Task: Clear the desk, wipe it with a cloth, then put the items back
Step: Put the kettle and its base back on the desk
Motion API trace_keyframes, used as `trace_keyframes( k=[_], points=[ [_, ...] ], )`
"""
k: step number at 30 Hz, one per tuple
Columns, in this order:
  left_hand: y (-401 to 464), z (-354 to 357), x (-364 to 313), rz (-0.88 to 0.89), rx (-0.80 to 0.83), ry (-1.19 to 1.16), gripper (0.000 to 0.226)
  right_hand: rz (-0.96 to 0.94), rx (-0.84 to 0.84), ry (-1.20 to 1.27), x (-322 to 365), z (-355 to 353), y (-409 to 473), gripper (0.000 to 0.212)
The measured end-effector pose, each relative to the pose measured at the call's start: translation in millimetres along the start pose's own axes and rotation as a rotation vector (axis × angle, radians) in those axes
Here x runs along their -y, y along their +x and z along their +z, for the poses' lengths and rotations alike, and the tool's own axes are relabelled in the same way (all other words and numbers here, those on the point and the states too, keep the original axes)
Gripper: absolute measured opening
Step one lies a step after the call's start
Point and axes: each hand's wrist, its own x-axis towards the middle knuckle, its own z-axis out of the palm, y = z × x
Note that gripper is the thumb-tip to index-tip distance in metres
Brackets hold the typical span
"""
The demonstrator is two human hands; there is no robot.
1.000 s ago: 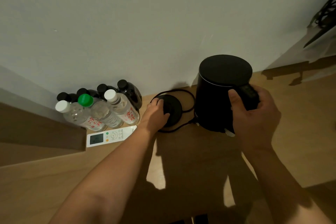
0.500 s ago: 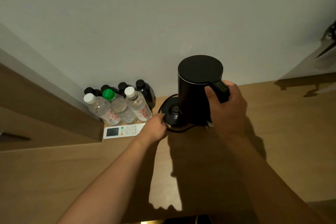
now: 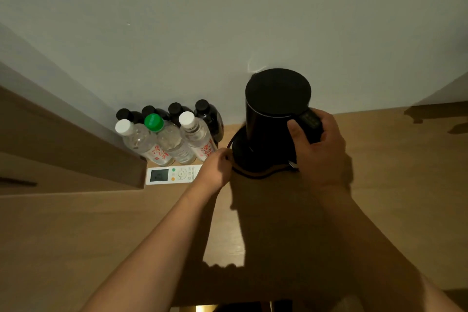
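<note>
- Head view: my right hand (image 3: 320, 152), right of centre, is clenched round the handle of the black kettle (image 3: 274, 119), which stands upright on its round base (image 3: 239, 157) at the back of the wooden counter (image 3: 392, 159), against the wall.
- My left hand (image 3: 216, 168), at centre frame, pinches the base's left edge, where the black cord (image 3: 255, 175) loops along the front.
- Left of the base, three clear water bottles (image 3: 172, 139) stand with four dark bottles (image 3: 207, 115) behind them, in the corner.
- A white remote (image 3: 172, 174) lies flat on the counter just in front of the bottles, its right end beside my left hand.
</note>
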Motion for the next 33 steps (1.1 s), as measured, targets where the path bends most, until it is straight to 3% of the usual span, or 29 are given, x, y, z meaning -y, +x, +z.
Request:
trace_keyframes(
  k=[3, 5, 8, 12, 15, 18, 21, 26, 33],
  points=[
    [-15, -14, -16, -0.011, -0.092, -0.392, 0.019, -0.044, 0.016, 0.031, -2, 10, 0, 0.031],
    [-17, -26, -35, -0.072, -0.139, -0.588, 0.03, -0.047, 0.052, 0.067, -6, 20, 1, 0.03],
    [-16, -41, -59, -0.029, -0.146, -0.736, 0.036, -0.08, 0.112, 0.076, -20, 30, -1, 0.033],
    [-5, -42, -72, 0.034, -0.105, -0.574, 0.05, -0.04, 0.207, 0.11, -36, 30, -10, 0.034],
    [1, -31, -70, 0.006, -0.192, -0.392, 0.05, -0.033, 0.256, 0.105, -38, 28, -8, 0.038],
    [0, -22, -59, 0.021, -0.243, -0.355, 0.051, -0.02, 0.302, 0.075, -36, 26, -8, 0.036],
    [-2, -18, -58, 0.06, -0.201, -0.344, 0.061, -0.004, 0.324, 0.05, -37, 20, -12, 0.034],
    [6, -18, -73, 0.197, -0.121, -0.193, 0.056, 0.121, 0.32, 0.06, -34, 7, -8, 0.035],
    [16, -28, -70, 0.048, -0.164, -0.22, 0.052, 0.176, 0.367, 0.025, -23, 18, -3, 0.033]
  ],
)
